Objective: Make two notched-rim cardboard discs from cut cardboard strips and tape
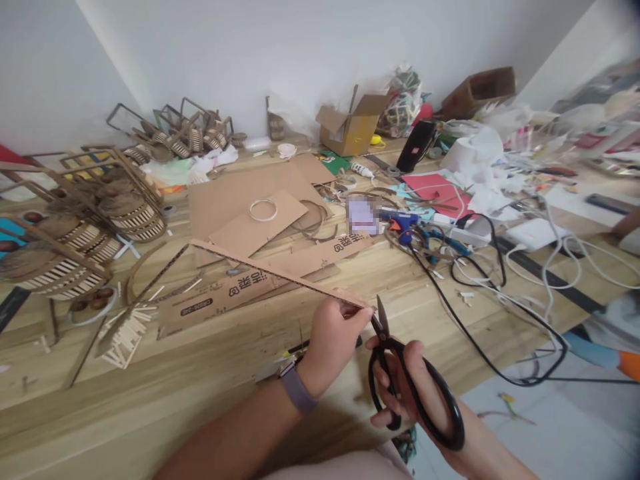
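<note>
My left hand (pixel 330 343), a purple band on its wrist, pinches one end of a long thin cardboard strip (pixel 280 271). From my fingers the strip runs up and left, then bends sharply down towards a bundle of pale sticks (pixel 125 337). Black-handled scissors (pixel 384 337) are in my right hand (pixel 407 383), fingers through the large loops. Their blades stand apart right beside the pinched end of the strip; whether they touch it I cannot tell. Under the strip lies a printed cardboard piece (pixel 280 283), with larger cardboard sheets (pixel 225 200) behind.
Small woven baskets (pixel 133 210) crowd the left side, more stand at the back. A white ring (pixel 263 210) lies on cardboard. Blue glue gun (pixel 403 223), cables (pixel 440 300) and a white power strip (pixel 463 230) fill the right. An opened box (pixel 353 133) stands by the wall.
</note>
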`<control>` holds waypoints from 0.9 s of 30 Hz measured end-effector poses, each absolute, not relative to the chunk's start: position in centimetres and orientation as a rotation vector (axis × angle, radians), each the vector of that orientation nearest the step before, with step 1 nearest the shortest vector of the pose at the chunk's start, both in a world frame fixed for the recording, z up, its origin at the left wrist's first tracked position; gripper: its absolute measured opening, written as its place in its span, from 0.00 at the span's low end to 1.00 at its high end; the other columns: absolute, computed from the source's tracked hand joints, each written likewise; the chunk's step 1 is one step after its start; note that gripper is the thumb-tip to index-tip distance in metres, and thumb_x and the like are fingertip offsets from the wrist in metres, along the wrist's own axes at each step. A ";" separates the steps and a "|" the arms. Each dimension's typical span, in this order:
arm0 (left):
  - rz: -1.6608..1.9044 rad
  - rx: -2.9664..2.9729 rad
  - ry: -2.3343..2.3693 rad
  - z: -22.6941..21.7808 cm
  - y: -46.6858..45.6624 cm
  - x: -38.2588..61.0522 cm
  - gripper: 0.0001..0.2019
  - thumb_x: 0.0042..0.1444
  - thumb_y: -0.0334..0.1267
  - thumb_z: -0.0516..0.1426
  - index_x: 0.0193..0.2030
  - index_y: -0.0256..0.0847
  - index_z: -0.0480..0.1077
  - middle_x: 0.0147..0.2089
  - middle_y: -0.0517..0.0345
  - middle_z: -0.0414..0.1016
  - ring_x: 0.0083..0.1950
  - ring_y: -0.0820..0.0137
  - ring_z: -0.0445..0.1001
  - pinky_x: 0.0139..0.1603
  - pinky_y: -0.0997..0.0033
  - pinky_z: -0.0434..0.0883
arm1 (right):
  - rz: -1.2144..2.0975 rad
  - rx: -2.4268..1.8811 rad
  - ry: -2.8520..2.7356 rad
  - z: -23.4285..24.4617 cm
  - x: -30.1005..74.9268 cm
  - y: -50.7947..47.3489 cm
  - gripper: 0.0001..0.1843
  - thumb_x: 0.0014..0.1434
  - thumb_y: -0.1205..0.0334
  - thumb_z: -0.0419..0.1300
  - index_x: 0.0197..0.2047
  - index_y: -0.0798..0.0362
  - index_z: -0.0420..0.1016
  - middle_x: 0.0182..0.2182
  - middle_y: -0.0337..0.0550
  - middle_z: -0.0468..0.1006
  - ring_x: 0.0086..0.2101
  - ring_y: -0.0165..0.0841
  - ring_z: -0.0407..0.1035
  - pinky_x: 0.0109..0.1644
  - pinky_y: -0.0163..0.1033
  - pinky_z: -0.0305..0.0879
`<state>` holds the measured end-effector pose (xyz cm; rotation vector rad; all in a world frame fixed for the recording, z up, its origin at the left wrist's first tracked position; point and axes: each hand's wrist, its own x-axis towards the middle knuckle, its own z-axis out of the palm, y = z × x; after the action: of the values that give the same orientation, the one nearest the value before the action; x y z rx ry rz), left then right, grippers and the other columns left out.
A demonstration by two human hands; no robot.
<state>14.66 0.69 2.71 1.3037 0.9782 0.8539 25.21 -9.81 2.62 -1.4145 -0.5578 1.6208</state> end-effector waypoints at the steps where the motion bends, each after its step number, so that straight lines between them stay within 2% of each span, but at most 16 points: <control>1: 0.845 1.318 0.990 2.8 0.7 14.6 0.05 0.51 0.28 0.59 0.27 0.39 0.74 0.31 0.56 0.80 0.37 0.64 0.78 0.41 0.69 0.71 | 1.611 -1.421 -0.562 2.5 25.2 -9.9 0.42 0.46 0.20 0.54 0.49 0.46 0.67 0.25 0.30 0.62 0.19 0.24 0.54 0.27 0.40 0.75; 9: 0.867 1.346 1.015 2.6 0.5 14.5 0.05 0.51 0.26 0.59 0.29 0.39 0.73 0.32 0.56 0.80 0.37 0.65 0.79 0.40 0.71 0.72 | 1.567 -1.450 -0.637 2.6 24.8 -9.9 0.42 0.48 0.20 0.53 0.49 0.48 0.66 0.24 0.30 0.61 0.18 0.23 0.51 0.19 0.36 0.72; 13: 0.900 1.334 1.021 2.6 0.4 14.5 0.07 0.51 0.24 0.59 0.29 0.39 0.72 0.32 0.58 0.80 0.37 0.67 0.79 0.40 0.73 0.72 | 1.537 -1.462 -0.627 2.7 24.5 -9.8 0.40 0.49 0.22 0.54 0.49 0.49 0.64 0.23 0.28 0.59 0.17 0.21 0.48 0.14 0.31 0.68; 17: 0.947 1.322 1.015 2.6 0.2 14.6 0.08 0.50 0.22 0.59 0.30 0.39 0.71 0.31 0.60 0.79 0.36 0.69 0.79 0.39 0.74 0.72 | 1.556 -1.471 -0.619 1.6 24.6 -9.9 0.44 0.46 0.20 0.53 0.50 0.49 0.62 0.21 0.27 0.60 0.14 0.21 0.48 0.11 0.31 0.65; 24: 0.949 1.336 1.033 2.3 0.0 14.6 0.08 0.51 0.21 0.59 0.31 0.39 0.71 0.32 0.60 0.79 0.36 0.69 0.79 0.39 0.74 0.72 | 1.559 -1.510 -0.613 2.2 24.4 -9.6 0.49 0.38 0.17 0.54 0.49 0.49 0.61 0.19 0.26 0.61 0.13 0.21 0.50 0.11 0.31 0.66; 27: 0.943 1.340 1.048 2.2 -0.1 14.6 0.07 0.51 0.22 0.59 0.32 0.39 0.71 0.33 0.58 0.79 0.37 0.68 0.79 0.39 0.73 0.73 | 1.571 -1.488 -0.607 2.4 24.5 -9.7 0.47 0.41 0.17 0.54 0.49 0.49 0.60 0.20 0.25 0.62 0.12 0.20 0.51 0.12 0.31 0.66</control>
<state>14.60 -0.12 2.18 1.3401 1.0477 0.9431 24.45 -9.66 2.40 -1.4879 -0.6071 1.5705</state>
